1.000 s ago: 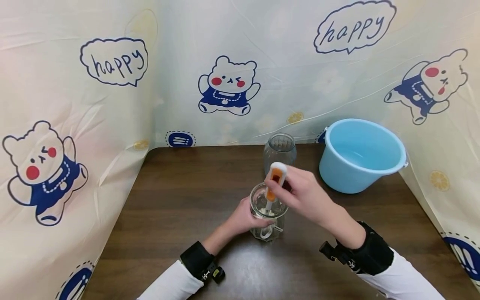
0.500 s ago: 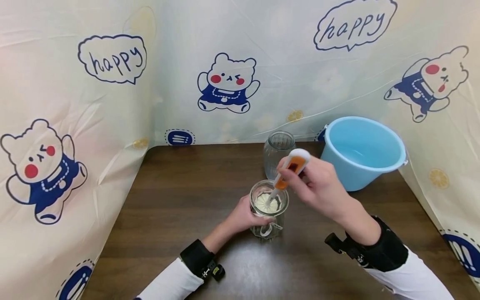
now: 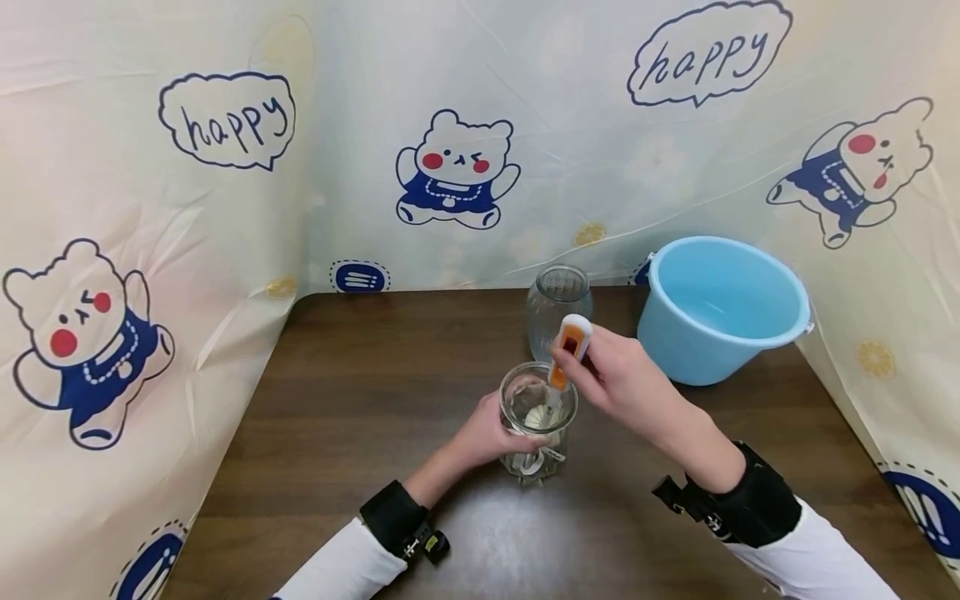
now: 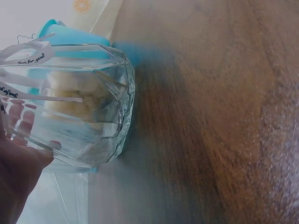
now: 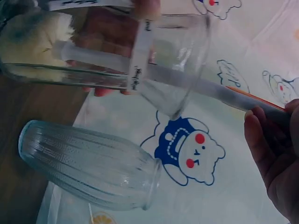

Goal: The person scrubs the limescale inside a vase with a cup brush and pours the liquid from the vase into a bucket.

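Observation:
My left hand [image 3: 483,435] grips the side of a clear glass jar [image 3: 534,468] with a printed white ribbon tied round it. In my right hand [image 3: 630,379] is the orange-and-white handle of a bottle brush [image 3: 572,350], tilted over the jar's mouth. The brush's pale stem runs down inside the glass. Its cream, fluffy head [image 5: 37,39] sits low in the jar in the right wrist view, and shows blurred through the faceted wall in the left wrist view. Just behind the jar stands a second, ribbed glass vase [image 3: 555,312], touched by neither hand.
A light blue bucket [image 3: 697,362] stands at the back right of the dark wooden table [image 3: 360,392]. Behind and beside the table hangs a printed cloth [image 3: 360,167] with bears and "happy" bubbles.
The brush rose and leaned right half a second ago, its head nearer the rim; now it has gone back down into the jar. My left hand has kept the jar in place.

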